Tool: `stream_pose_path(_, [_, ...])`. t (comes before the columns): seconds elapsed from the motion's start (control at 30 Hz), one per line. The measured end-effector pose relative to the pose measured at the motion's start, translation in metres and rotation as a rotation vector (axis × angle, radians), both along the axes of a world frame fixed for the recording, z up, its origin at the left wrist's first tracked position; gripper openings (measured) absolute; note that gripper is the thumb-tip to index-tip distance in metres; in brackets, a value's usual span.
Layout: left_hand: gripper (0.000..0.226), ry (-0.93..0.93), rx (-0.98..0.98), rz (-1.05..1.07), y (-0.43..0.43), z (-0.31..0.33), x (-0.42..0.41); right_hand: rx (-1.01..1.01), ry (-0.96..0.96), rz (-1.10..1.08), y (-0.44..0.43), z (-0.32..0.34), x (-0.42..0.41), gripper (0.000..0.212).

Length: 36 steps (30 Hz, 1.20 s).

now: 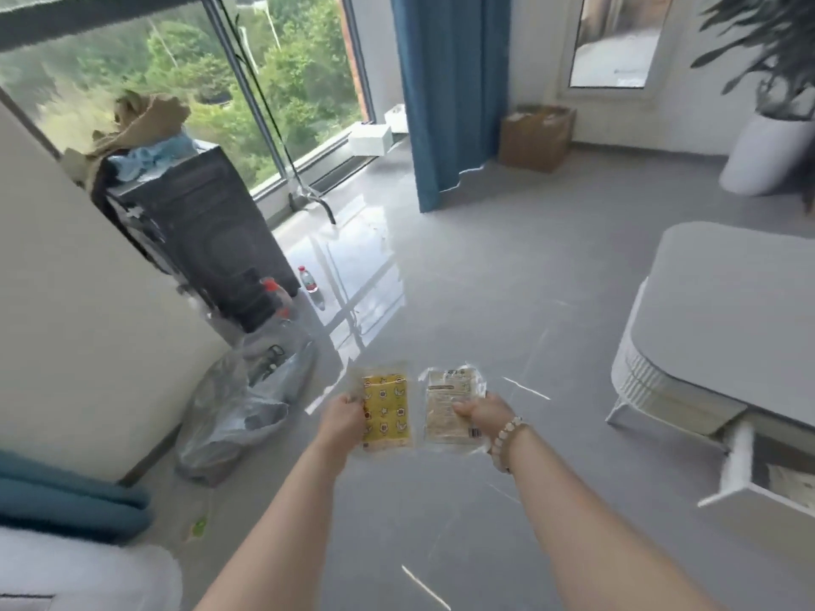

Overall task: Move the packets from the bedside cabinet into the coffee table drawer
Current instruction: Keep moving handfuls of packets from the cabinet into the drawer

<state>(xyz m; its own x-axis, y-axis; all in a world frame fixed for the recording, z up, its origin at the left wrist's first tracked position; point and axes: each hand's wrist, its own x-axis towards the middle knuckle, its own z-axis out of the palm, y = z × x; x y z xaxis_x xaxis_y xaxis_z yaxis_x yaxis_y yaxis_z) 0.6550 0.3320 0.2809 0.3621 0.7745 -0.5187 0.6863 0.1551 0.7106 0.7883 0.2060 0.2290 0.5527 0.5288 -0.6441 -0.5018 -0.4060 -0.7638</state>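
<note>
Head view: grips a yellow packet by its edge in the left hand and a pale packet in the right hand, side by side above the floor. At right, under the grey surface, drawer pulled open with something pale inside. Bare floor between hands and drawer; plastic bag lying to the left.

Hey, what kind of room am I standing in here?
Probably a home bedroom or living room: blue curtain by a big window, low coffee table with its drawer open, potted plant.
</note>
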Motion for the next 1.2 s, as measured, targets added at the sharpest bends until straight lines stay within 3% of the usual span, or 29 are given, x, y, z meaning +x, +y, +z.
stream_pose_path(0.07, [0.034, 0.017, 0.002, -0.108, -0.016, 0.000, 0.032, -0.010, 0.015, -0.078, -0.025, -0.003, 0.020, 0.018])
stream_pose_path(0.13, [0.036, 0.032, -0.007, -0.194, -0.034, -0.001, 0.066, -0.037, 0.003, -0.141, -0.050, -0.007, 0.040, 0.024])
stream_pose_path(0.27, [0.018, 0.058, -0.032, -0.315, -0.068, -0.010, 0.135, -0.110, -0.007, -0.265, -0.099, -0.016, 0.077, 0.033])
stream_pose_path(0.47, [0.029, 0.056, -0.067, -0.622, -0.110, -0.020, 0.255, -0.123, 0.026, -0.486, -0.149, -0.019, 0.147, 0.038])
stream_pose_path(0.6, [0.027, 0.072, -0.092, -0.740, -0.138, -0.022, 0.333, -0.150, 0.056, -0.597, -0.174, -0.010, 0.193, 0.055])
stream_pose_path(0.8, [0.026, 0.102, -0.131, -0.911, -0.182, -0.046, 0.423, -0.181, 0.087, -0.796, -0.220, -0.015, 0.246, 0.032])
stream_pose_path(0.9, [0.027, 0.166, -0.142, -1.027, -0.214, -0.059, 0.445, -0.224, 0.134, -0.917, -0.244, -0.028, 0.252, 0.042])
stream_pose_path(1.1, [0.025, 0.215, -0.204, -1.218, -0.282, -0.083, 0.462, -0.209, 0.194, -1.114, -0.298, -0.032, 0.238, 0.021])
stream_pose_path(1.2, [0.023, 0.218, -0.195, -1.305, -0.319, -0.079, 0.473, -0.166, 0.172, -1.218, -0.331, -0.028, 0.233, 0.021])
